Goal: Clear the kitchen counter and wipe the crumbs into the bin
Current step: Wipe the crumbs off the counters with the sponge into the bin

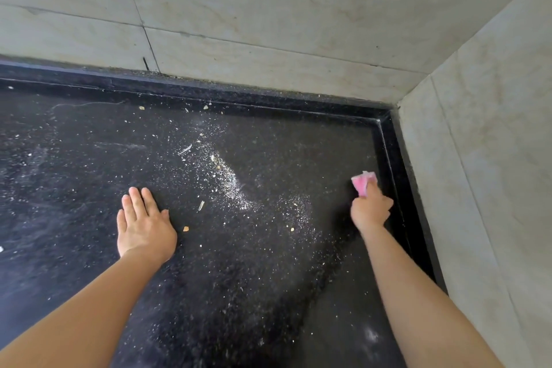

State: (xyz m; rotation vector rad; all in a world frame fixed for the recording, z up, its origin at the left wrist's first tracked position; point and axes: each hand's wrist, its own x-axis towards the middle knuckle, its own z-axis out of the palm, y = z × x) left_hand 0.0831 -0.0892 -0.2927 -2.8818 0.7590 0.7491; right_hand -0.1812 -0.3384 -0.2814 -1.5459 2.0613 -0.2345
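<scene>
A black speckled counter [74,176] fills the view, ending in a corner at the right. White and tan crumbs [230,179] lie in a streak across its middle, with scattered bits towards the back and front. My left hand [143,224] rests flat on the counter, fingers straight, just left of the crumbs. My right hand [370,210] grips a small pink cloth [363,182] near the counter's right raised rim, to the right of the crumbs. The bin is out of view.
A raised black lip [268,98] runs along the back and right side [400,188] of the counter. Pale stone wall tiles [268,9] rise behind and on the right [493,158].
</scene>
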